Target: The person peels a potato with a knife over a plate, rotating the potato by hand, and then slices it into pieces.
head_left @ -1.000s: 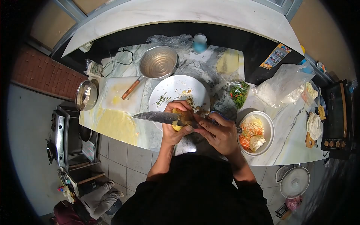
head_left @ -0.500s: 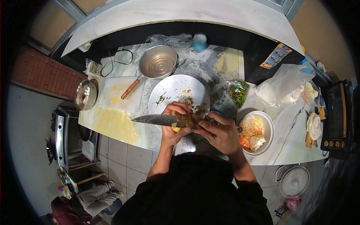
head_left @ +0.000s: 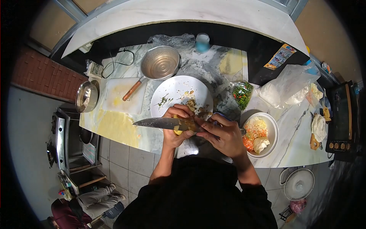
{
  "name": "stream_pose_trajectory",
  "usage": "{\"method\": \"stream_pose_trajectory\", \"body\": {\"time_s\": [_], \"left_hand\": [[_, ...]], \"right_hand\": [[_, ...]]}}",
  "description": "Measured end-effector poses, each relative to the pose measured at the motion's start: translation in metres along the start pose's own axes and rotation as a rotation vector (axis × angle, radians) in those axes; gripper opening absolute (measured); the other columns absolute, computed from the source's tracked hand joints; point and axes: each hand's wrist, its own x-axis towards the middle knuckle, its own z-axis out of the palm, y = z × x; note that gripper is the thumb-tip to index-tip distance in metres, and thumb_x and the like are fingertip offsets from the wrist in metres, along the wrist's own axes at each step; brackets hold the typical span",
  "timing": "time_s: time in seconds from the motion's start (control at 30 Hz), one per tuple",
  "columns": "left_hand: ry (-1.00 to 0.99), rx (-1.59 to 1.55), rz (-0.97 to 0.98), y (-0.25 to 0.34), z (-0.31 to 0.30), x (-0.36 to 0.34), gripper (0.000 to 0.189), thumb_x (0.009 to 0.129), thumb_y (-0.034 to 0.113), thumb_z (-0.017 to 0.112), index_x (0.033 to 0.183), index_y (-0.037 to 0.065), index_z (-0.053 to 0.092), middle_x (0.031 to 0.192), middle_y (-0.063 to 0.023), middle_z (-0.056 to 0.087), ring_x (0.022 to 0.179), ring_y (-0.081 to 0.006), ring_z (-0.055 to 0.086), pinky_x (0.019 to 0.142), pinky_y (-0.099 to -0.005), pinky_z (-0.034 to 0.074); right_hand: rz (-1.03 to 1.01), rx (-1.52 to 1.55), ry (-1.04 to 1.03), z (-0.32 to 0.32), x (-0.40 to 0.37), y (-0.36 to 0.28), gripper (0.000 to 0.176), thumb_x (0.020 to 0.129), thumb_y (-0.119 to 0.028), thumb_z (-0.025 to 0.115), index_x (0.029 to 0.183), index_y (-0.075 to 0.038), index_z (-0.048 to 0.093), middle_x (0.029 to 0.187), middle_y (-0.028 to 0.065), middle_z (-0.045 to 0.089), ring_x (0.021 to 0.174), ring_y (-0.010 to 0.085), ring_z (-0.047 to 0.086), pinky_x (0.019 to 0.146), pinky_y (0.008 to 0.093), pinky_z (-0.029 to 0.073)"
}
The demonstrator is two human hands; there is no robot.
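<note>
A large kitchen knife [head_left: 156, 122] lies crosswise in front of me, its blade pointing left. My right hand [head_left: 223, 135] is closed around the handle, and the handle's end shows past my palm. My left hand [head_left: 176, 139] grips a yellow piece of food with brownish skin, which looks like a potato [head_left: 177, 131]. The blade passes over the potato and hides part of it. Beneath and beyond my hands is a white plate [head_left: 162, 89] with scraps of peel and green bits on it.
A hammered pan [head_left: 160, 63] stands behind the plate, beside a cutting board [head_left: 116, 95]. A bowl [head_left: 275, 131] of chopped vegetables is at right, near bagged chillies [head_left: 242, 94]. Farther left are a metal bowl [head_left: 87, 97] and a stove [head_left: 61, 133]. Another person [head_left: 82, 206] is at lower left.
My hands, the knife and the potato stay almost in the same place. The other person at lower left has shifted slightly.
</note>
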Motion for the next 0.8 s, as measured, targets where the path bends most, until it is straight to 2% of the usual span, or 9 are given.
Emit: {"method": "stream_pose_trajectory", "body": {"time_s": [0.03, 0.07, 0.13, 0.57, 0.8], "left_hand": [[0.002, 0.005, 0.003, 0.0004, 0.0003, 0.0005, 0.050, 0.070, 0.024, 0.086, 0.100, 0.005, 0.051, 0.102, -0.0134, 0.055, 0.092, -0.0202, 0.058, 0.081, -0.0337, 0.049], [0.004, 0.010, 0.005, 0.0007, 0.0004, 0.0006, 0.050, 0.070, 0.023, 0.087, 0.100, 0.005, 0.052, 0.101, -0.0134, 0.056, 0.091, -0.0201, 0.058, 0.080, -0.0337, 0.049], [0.004, 0.008, 0.005, 0.0000, -0.0007, 0.0002, 0.050, 0.070, 0.023, 0.087, 0.100, 0.005, 0.052, 0.101, -0.0135, 0.056, 0.090, -0.0201, 0.058, 0.080, -0.0340, 0.050], [-0.021, 0.040, 0.029, 0.0003, -0.0031, -0.0005, 0.043, 0.072, 0.016, 0.084, 0.099, 0.004, 0.052, 0.099, -0.0148, 0.056, 0.090, -0.0224, 0.059, 0.080, -0.0356, 0.050], [-0.038, 0.061, 0.038, 0.0018, -0.0041, -0.0019, 0.044, 0.072, 0.014, 0.083, 0.099, 0.004, 0.051, 0.100, -0.0148, 0.056, 0.092, -0.0220, 0.058, 0.080, -0.0346, 0.050]], "right_hand": [[-0.005, 0.017, -0.010, -0.0008, 0.0007, -0.0005, 0.044, 0.070, -0.015, 0.082, 0.113, -0.011, 0.070, 0.088, 0.0066, 0.062, 0.063, 0.0203, 0.064, 0.056, 0.0319, 0.053], [-0.006, 0.017, -0.010, 0.0002, 0.0000, 0.0003, 0.044, 0.070, -0.015, 0.082, 0.113, -0.011, 0.070, 0.088, 0.0066, 0.062, 0.063, 0.0203, 0.064, 0.056, 0.0319, 0.053], [0.003, -0.013, 0.018, 0.0033, -0.0020, 0.0028, 0.033, 0.080, -0.035, 0.073, 0.108, -0.017, 0.073, 0.085, 0.0007, 0.059, 0.060, 0.0167, 0.062, 0.052, 0.0317, 0.051], [0.000, -0.009, 0.009, 0.0017, 0.0003, 0.0026, 0.035, 0.081, -0.035, 0.073, 0.112, -0.019, 0.071, 0.084, 0.0007, 0.058, 0.061, 0.0164, 0.061, 0.054, 0.0310, 0.051], [0.005, 0.080, -0.026, 0.0038, 0.0003, 0.0068, 0.037, 0.081, -0.032, 0.073, 0.116, -0.019, 0.069, 0.084, 0.0039, 0.058, 0.061, 0.0204, 0.061, 0.055, 0.0334, 0.050]]}}
